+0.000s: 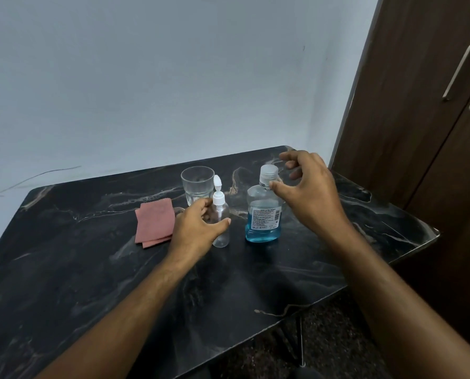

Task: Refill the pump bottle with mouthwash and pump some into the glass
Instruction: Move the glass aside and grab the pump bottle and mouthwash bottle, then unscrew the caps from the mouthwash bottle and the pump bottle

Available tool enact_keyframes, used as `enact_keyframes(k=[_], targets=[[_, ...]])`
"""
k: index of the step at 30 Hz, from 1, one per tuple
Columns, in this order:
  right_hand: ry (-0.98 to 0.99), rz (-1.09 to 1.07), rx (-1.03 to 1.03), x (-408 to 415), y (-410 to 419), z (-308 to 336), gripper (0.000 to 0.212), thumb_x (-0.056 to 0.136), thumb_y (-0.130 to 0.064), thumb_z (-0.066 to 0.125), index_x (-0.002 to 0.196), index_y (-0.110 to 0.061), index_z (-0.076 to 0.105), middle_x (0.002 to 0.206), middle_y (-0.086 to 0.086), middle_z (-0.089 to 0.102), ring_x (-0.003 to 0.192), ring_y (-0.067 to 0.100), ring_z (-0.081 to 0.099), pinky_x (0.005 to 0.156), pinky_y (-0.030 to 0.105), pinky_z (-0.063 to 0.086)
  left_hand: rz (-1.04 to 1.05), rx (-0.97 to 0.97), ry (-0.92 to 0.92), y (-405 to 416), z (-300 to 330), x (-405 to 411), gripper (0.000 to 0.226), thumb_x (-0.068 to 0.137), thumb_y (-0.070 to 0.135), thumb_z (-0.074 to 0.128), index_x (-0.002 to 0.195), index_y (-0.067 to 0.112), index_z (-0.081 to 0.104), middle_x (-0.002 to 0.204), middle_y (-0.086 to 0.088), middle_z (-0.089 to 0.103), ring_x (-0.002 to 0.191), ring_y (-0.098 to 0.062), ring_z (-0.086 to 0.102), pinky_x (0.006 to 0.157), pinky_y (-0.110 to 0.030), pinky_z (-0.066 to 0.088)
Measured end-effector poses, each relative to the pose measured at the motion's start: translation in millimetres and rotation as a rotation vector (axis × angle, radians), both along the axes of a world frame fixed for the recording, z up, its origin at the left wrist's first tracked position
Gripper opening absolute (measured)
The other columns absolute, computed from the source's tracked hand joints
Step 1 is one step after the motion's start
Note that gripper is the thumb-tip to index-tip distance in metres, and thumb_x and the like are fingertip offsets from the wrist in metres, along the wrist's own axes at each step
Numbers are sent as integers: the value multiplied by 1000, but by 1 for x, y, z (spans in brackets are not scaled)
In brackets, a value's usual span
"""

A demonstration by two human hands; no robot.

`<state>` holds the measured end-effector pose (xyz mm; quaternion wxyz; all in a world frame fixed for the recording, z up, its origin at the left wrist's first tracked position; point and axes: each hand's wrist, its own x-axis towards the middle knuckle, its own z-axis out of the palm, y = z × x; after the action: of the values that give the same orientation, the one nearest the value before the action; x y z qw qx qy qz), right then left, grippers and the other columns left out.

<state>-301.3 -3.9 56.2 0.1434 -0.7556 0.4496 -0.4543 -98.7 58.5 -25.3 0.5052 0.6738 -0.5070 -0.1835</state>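
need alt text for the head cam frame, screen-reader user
Two bare hands reach over a dark marble-patterned table: the left hand closes around an empty clear pump bottle, and the right hand opens beside the capped mouthwash bottle of blue liquid. An empty glass and folded pink cloth sit behind.

I see my left hand (198, 228) and right hand (307, 190) bare, forearms uncovered, no sleeves, rings or watch showing

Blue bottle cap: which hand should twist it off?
Probably the right hand: its open fingers are already at the cap of the blue bottle. The left hand is curled around the pump bottle, steadying it.
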Motion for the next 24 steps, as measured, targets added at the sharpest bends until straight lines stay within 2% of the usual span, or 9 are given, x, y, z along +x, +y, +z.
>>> enact_keyframes(k=[4, 6, 9, 11, 14, 15, 17, 20, 24], targets=[[42, -32, -15, 8, -7, 6, 44, 86, -38, 76, 124, -17, 65, 115, -2, 55, 85, 1, 52, 75, 14, 45, 28, 54, -57, -1, 1, -1, 47, 82, 21, 83, 126, 18, 67, 105, 15, 72, 95, 6, 64, 72, -4, 44], [91, -35, 40, 14, -13, 6, 47, 83, -48, 76, 118, -18, 65, 112, -2, 57, 90, 6, 53, 76, 22, 47, 19, 59, -50, 1, 4, -3, 65, 80, 23, 86, 139, 21, 58, 123, 10, 68, 114, -7, 65, 86, -12, 48], [140, -27, 98, 22, -17, 9, 38, 80, -50, 78, 99, -22, 63, 101, -5, 58, 83, 8, 57, 71, 32, 55, 157, -46, -61, 17, 10, -14, 97, 72, 28, 92, 154, 22, 41, 145, 0, 53, 136, -17, 49, 113, -36, 43], [180, -16, 119, 24, -19, 13, 30, 80, -45, 81, 86, -21, 63, 88, -6, 60, 74, 8, 59, 66, 35, 59, 266, -315, -205, 34, 7, -29, 76, 75, 25, 87, 143, 18, 53, 132, -1, 57, 125, -16, 51, 111, -37, 44], [234, 16, 152, 23, -21, 20, 30, 78, -39, 84, 70, -22, 62, 70, -7, 62, 63, 7, 61, 52, 26, 51, 102, -525, -343, 47, 3, -55, 49, 85, 17, 76, 132, 19, 63, 123, 6, 62, 116, 1, 55, 104, -14, 45], [247, 21, 168, 22, -21, 22, 30, 76, -39, 85, 68, -21, 62, 67, -7, 62, 61, 7, 61, 48, 23, 46, 38, -489, -312, 43, 6, -62, 50, 88, 15, 75, 136, 20, 61, 125, 7, 63, 116, 3, 57, 103, -13, 45], [271, 32, 190, 20, -18, 27, 32, 74, -39, 86, 69, -16, 65, 67, -3, 66, 61, 11, 63, 45, 24, 44, 10, -354, -221, 28, 16, -73, 57, 94, 14, 72, 147, 18, 53, 137, 3, 62, 125, -5, 58, 109, -24, 47], [284, 53, 211, 17, -12, 35, 41, 71, -40, 88, 77, -3, 72, 85, 11, 75, 76, 25, 71, 60, 39, 56, 9, -173, -181, 2, 29, -84, 57, 99, 22, 67, 152, 12, 48, 144, -4, 60, 135, -18, 54, 114, -37, 43], [278, 100, 241, 8, -10, 39, 41, 69, -36, 91, 80, 0, 74, 89, 16, 75, 74, 24, 71, 61, 39, 56, -16, -103, -50, -15, 30, -86, 30, 97, 28, 70, 123, 12, 67, 106, 0, 68, 100, -16, 66, 80, -19, 46]])
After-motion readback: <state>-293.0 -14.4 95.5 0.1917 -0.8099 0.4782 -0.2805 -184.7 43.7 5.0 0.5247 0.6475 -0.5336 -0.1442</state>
